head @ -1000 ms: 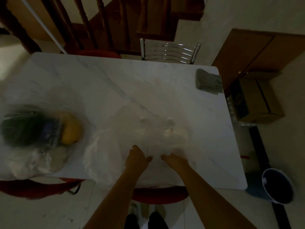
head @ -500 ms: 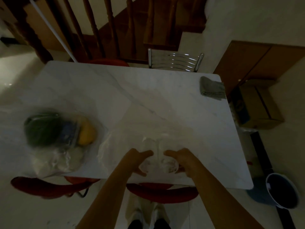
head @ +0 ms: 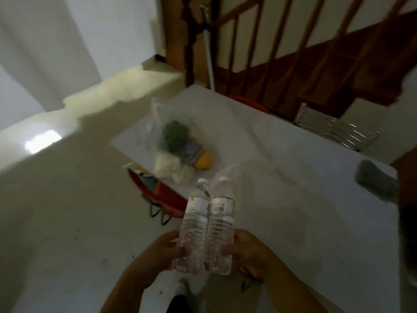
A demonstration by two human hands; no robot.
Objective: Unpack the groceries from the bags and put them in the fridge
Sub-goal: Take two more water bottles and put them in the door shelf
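Left hand (head: 167, 249) gripping left bottle (head: 195, 224), right hand (head: 244, 249) gripping right bottle (head: 222, 224); carrying step, fridge unseen, needing locating next

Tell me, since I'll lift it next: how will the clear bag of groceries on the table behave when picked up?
The clear bag looks thin and floppy, so it will probably sag around its load. Several lumpy items show through it, a green one, a yellow one and pale ones, so it is likely fairly heavy and may swing. Its handles stand up, probably the easiest grip.
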